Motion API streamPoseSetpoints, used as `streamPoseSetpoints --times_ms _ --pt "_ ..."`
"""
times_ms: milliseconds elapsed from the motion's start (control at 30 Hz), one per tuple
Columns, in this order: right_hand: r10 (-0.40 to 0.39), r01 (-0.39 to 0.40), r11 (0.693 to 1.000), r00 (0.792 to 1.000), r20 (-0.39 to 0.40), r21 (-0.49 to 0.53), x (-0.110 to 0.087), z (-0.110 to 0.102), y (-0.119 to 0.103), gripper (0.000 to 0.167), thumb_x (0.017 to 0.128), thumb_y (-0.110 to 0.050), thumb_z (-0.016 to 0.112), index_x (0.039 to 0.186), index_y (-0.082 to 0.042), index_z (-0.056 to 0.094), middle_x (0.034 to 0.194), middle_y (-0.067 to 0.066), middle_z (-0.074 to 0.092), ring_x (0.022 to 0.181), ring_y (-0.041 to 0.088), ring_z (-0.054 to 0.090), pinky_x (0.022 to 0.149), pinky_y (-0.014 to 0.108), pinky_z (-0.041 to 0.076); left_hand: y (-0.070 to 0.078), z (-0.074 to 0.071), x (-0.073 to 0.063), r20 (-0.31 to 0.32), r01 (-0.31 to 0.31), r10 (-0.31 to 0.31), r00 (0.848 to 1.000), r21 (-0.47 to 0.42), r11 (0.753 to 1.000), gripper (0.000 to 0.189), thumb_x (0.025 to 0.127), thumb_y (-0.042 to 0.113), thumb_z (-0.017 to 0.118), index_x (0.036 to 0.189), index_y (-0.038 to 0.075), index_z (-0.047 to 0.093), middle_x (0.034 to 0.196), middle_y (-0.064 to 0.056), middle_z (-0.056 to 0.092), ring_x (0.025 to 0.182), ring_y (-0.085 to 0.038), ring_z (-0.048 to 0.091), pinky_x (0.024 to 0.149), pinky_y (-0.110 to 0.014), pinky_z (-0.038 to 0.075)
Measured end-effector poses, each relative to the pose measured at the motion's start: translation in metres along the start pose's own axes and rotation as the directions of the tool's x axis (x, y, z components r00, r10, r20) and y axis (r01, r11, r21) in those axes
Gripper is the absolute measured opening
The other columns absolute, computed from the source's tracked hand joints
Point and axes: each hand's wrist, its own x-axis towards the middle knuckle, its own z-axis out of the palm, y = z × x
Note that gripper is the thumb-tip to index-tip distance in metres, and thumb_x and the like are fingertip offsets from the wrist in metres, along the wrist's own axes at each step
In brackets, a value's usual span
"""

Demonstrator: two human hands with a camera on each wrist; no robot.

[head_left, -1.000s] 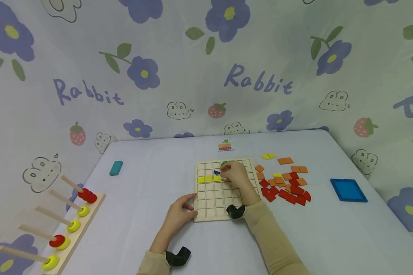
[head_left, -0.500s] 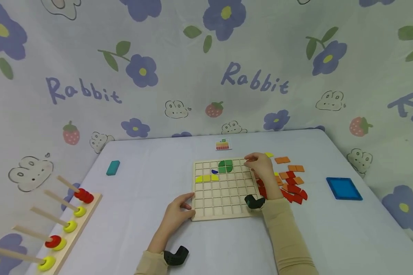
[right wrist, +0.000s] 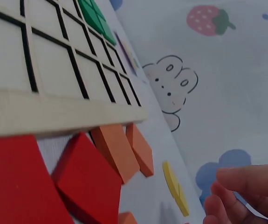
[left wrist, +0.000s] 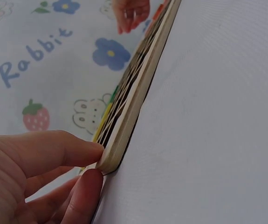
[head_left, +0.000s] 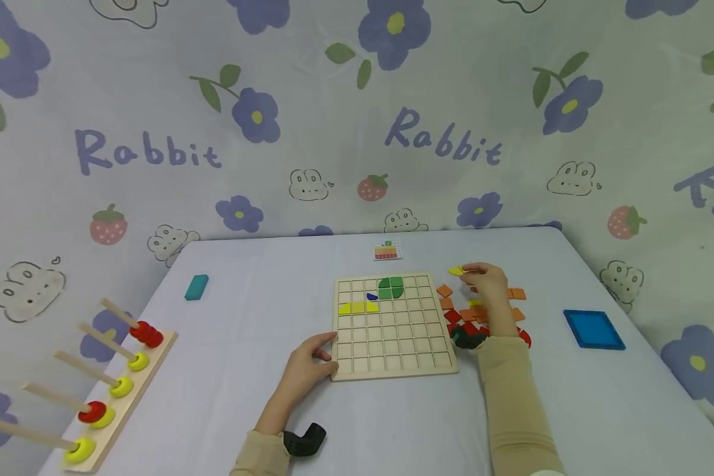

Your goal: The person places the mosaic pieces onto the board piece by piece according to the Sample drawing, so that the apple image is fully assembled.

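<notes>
A wooden grid board [head_left: 393,344] lies on the table, holding a row of yellow tiles [head_left: 358,307], a blue half-round tile [head_left: 371,297] and a green cluster of tiles [head_left: 391,287]. At its near left corner, my left hand [head_left: 303,363] touches the edge with thumb and index finger spread; the left wrist view has these fingertips [left wrist: 94,151] right against the wood. My right hand [head_left: 488,281] is over the far right of the loose tiles, fingertips beside a pair of yellow tiles [head_left: 455,270]. In the right wrist view this yellow pair [right wrist: 175,187] lies apart from the fingers, which hold nothing.
Loose red tiles [head_left: 453,317] and orange tiles [head_left: 445,291] lie right of the board. A small picture card [head_left: 387,250] lies behind it. A blue tray [head_left: 595,328] is at right; a teal block [head_left: 196,287] and a peg stand with rings [head_left: 133,403] are at left.
My right hand has moved right, from over the green tiles past the board's far right corner to the yellow pair, uncovering the green tiles. My left hand has stayed at the board's edge.
</notes>
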Motion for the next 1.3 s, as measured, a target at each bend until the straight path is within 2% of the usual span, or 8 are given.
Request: streamPoseSetpoints --times_ms 167,300,500,633,700,833,1067,1300 --pt "-0.045 0.038 0.99 0.997 -0.054 -0.134 0.007 -0.01 0.006 0.033 0.086 -0.012 0.059 0.117 -0.001 0.062 0.109 0.02 0.062 0.085 0.028 0.058 0.066 0.027 0.046 0.001 -0.002 0.0 -0.004 0.009 -0.009 1.0 0.0 1.0 0.055 0.07 0.004 0.071 0.124 0.009 0.058 0.08 -0.001 0.057 0.073 -0.013 0.049 0.06 -0.023 0.04" --pt "-0.081 0.088 0.96 0.996 0.035 -0.268 0.015 -0.007 -0.001 0.033 0.087 -0.008 0.057 0.119 0.001 0.06 0.117 0.023 0.057 0.1 0.035 0.054 0.08 0.04 0.045 0.001 -0.003 0.001 -0.004 0.008 -0.008 1.0 0.001 1.0 0.055 0.07 0.004 0.071 0.124 0.009 0.058 0.08 -0.001 0.057 0.073 -0.013 0.049 0.06 -0.024 0.04" --pt "-0.065 0.162 0.858 0.976 0.209 -0.487 0.033 0.005 -0.007 0.045 0.086 -0.005 0.053 0.13 0.0 0.05 0.128 0.027 0.046 0.116 0.044 0.042 0.093 0.052 0.036 -0.001 -0.001 -0.001 0.005 0.016 -0.016 1.0 -0.009 1.0 0.055 0.07 0.005 0.07 0.124 0.009 0.058 0.078 -0.001 0.056 0.071 -0.014 0.048 0.059 -0.024 0.039" --pt "-0.022 0.148 0.785 0.977 0.212 -0.601 0.035 0.009 -0.005 0.041 0.085 -0.009 0.055 0.126 -0.001 0.055 0.133 0.029 0.041 0.122 0.046 0.035 0.095 0.054 0.034 -0.003 0.002 -0.002 0.018 0.015 -0.015 1.0 -0.001 1.0 0.054 0.071 0.005 0.071 0.124 0.009 0.058 0.079 0.0 0.056 0.072 -0.014 0.048 0.059 -0.023 0.04" --pt "-0.02 0.128 0.782 0.983 0.18 -0.61 0.034 0.009 -0.004 0.038 0.085 -0.013 0.058 0.121 -0.001 0.058 0.13 0.03 0.041 0.119 0.046 0.037 0.091 0.055 0.036 -0.003 0.002 -0.002 0.016 0.011 -0.011 1.0 0.006 1.0 0.054 0.071 0.005 0.071 0.124 0.009 0.058 0.08 0.0 0.056 0.072 -0.013 0.049 0.059 -0.023 0.04" --pt "-0.062 0.11 0.812 0.993 0.102 -0.573 0.029 0.008 -0.008 0.036 0.084 -0.018 0.062 0.117 -0.002 0.059 0.123 0.028 0.047 0.108 0.043 0.048 0.08 0.051 0.042 -0.001 0.0 -0.001 0.007 0.001 -0.001 1.0 0.019 1.0 0.054 0.071 0.006 0.071 0.124 0.01 0.058 0.08 -0.001 0.056 0.072 -0.013 0.049 0.059 -0.024 0.04" --pt "-0.138 0.158 0.962 0.985 0.104 -0.221 0.013 0.022 -0.021 0.037 0.084 -0.015 0.064 0.117 -0.001 0.056 0.112 0.022 0.057 0.091 0.035 0.059 0.075 0.039 0.048 0.001 -0.003 -0.002 0.004 0.002 -0.002 1.0 0.012 1.0 0.055 0.07 0.005 0.07 0.124 0.009 0.058 0.08 -0.001 0.056 0.072 -0.014 0.048 0.059 -0.024 0.04" --pt "-0.13 0.126 0.992 0.971 0.201 0.034 -0.004 0.053 -0.033 0.031 0.086 -0.014 0.063 0.112 0.001 0.055 0.1 0.016 0.062 0.093 0.037 0.061 0.078 0.041 0.049 -0.002 0.0 0.0 0.002 -0.021 0.021 1.0 0.002 1.0 0.054 0.07 0.004 0.071 0.123 0.008 0.059 0.08 -0.002 0.057 0.072 -0.013 0.049 0.059 -0.022 0.039"
